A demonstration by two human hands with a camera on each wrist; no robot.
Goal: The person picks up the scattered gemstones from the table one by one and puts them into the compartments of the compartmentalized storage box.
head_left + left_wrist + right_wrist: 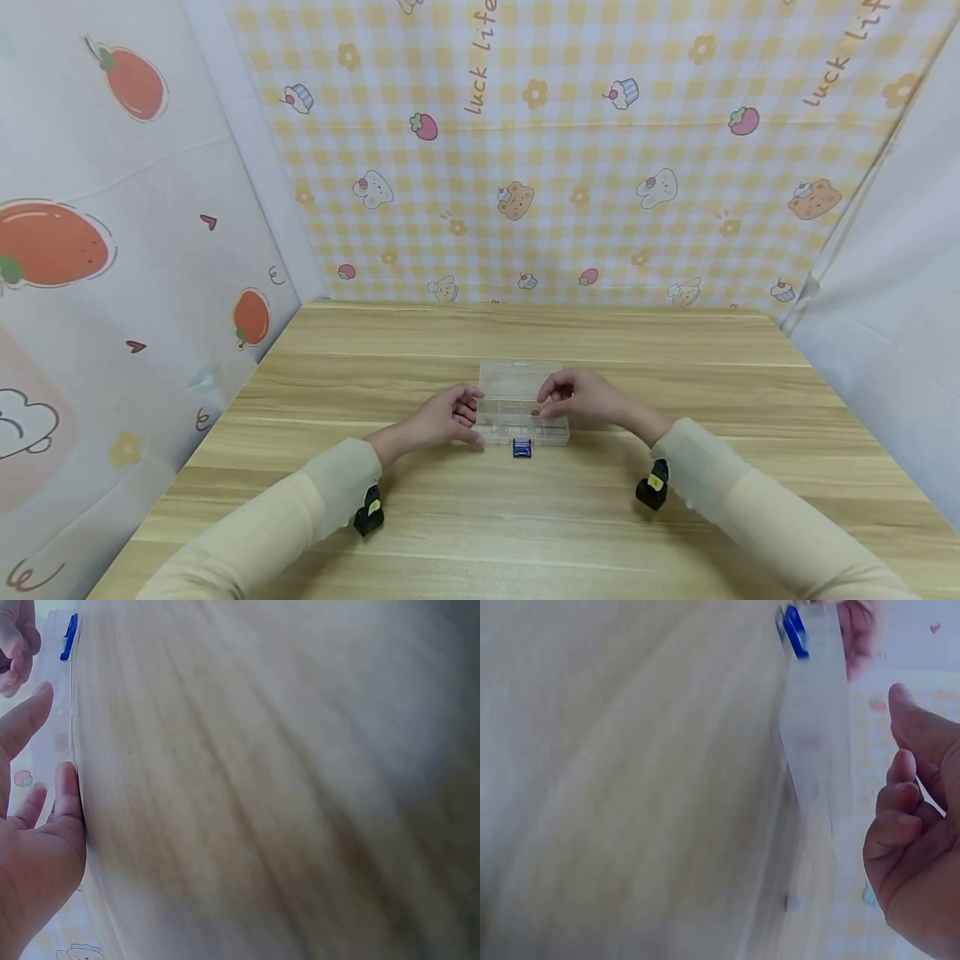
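A clear plastic compartment box (487,421) lies on the table with its transparent lid (519,379) raised at the back. At its front edge hangs a blue latch (522,449). My left hand (448,418) is at the box's left end, thumb by the front corner and fingers along the side; in the left wrist view the thumb is extended. Over the box's right half is my right hand (581,396), thumb and index finger close together, other fingers curled (896,829). A small brown piece (536,412) shows by its fingertips; I cannot tell whether they pinch it.
The wood-grain table (525,525) reaches back to a yellow checked cloth (480,242). White cloths hang at both sides, the left cloth (150,192) printed with fruit. A black wrist camera (368,512) is on the left sleeve and another camera (652,487) on the right.
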